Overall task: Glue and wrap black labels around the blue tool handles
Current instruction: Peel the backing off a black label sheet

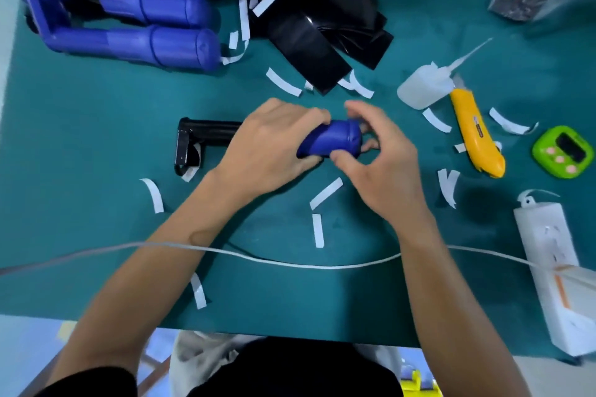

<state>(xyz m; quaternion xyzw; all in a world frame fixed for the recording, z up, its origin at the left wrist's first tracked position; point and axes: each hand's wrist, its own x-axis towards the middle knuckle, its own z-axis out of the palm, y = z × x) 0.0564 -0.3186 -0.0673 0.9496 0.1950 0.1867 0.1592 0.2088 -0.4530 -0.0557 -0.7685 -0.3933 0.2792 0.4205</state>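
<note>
- A white cable (290, 263) crosses the near edge of the green mat (96, 138), passing under both forearms to a white power strip (548, 248) at the right. A forearm could drag it as the hands work, and that would jolt the wrap.
- White backing strips (325, 193) lie scattered around the hands. Any that touches wet glue would likely stick to the handle.
- The left hand (271, 145) clamps down over the blue tool handle (338, 138) from above, fingers wrapped round its middle. Only the rounded butt end shows beyond the knuckles.
- The right hand (377, 155) cups that butt end. Its thumb touches the lower edge and its fingers arch over the cap, though blur hides how firmly they press.
- The handle lies on its side at the mat's centre, between the two hands. A black frame section (206, 132) juts out to the left from under the left hand.
- No label is visible, since the left palm covers that part. If the grip shifts before the glue holds, the label could skew, wrinkle or lift at its seam.
- Beyond to the right lie a yellow utility knife (474, 132), a translucent glue bottle (422, 87) and a green timer (562, 151).
- Farther back sit the loose black labels (309, 42), and at far left a pile of blue tools (145, 10).
</note>
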